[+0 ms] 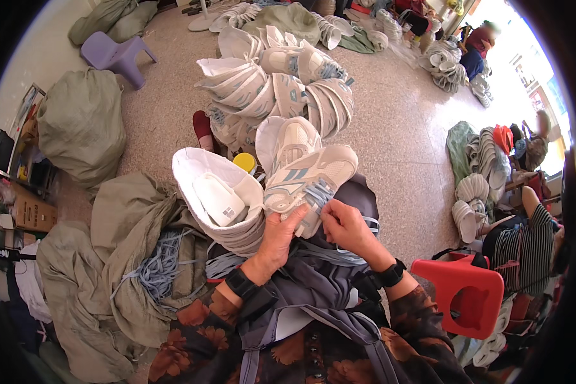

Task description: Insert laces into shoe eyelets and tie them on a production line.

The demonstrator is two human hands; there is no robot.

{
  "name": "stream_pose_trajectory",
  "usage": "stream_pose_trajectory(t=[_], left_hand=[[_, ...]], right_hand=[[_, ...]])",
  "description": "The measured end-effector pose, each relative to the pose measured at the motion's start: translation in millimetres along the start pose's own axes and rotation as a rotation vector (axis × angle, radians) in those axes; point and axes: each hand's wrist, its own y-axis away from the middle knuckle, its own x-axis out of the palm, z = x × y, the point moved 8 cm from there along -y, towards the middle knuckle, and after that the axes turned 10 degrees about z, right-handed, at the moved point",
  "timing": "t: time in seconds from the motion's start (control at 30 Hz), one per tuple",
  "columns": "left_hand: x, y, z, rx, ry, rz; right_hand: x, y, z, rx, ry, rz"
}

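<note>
My left hand (pixel 276 242) grips the heel end of a beige sneaker upper (pixel 310 176) with blue-grey stripes, thumb on its side. Blue-grey lacing (pixel 317 192) runs across its front. Closed in a pinch at the collar end of that lacing, my right hand (pixel 349 232) has a lace end (pixel 370 221) showing beside it; the fingertips are partly hidden. Left of my hands stands a nested stack of shoe uppers (pixel 192 173), with a white insole-shaped piece (pixel 221 200) inside the top one. Another sneaker upper (pixel 294 137) lies just beyond the held one.
Loose blue laces (pixel 162 265) lie on an olive cloth sack (pixel 131 221) at my left. More stacked uppers (pixel 256 89) rest on the floor ahead, near a yellow lid (pixel 244 161). A red stool (pixel 486 288) stands right, a purple chair (pixel 118 54) far left. Other people sit at right.
</note>
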Motion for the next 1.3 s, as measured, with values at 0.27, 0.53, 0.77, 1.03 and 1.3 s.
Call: stream_pose_trajectory(t=[0.27,0.53,0.77,1.03,1.3], left_hand=[[-2.1,-1.9,2.5,0.038,-0.118,0.04],[4.9,0.9,-8.4,0.038,-0.036,0.041],[7.8,1.9,-10.6,0.003,-0.028,0.067],[6.2,2.4,-6.6,0.01,-0.053,0.064],[4.0,2.5,-7.1,0.04,-0.071,0.1]], right_hand=[[-6.6,-2.5,8.0,-0.172,0.165,-0.116],[-1.6,1.2,17.4,-0.182,0.034,-0.106],[2.7,2.7,1.3,-0.085,0.002,-0.029],[-0.2,0.4,5.2,-0.125,0.063,-0.019],[-3.5,0.0,13.0,-0.143,0.201,-0.002]])
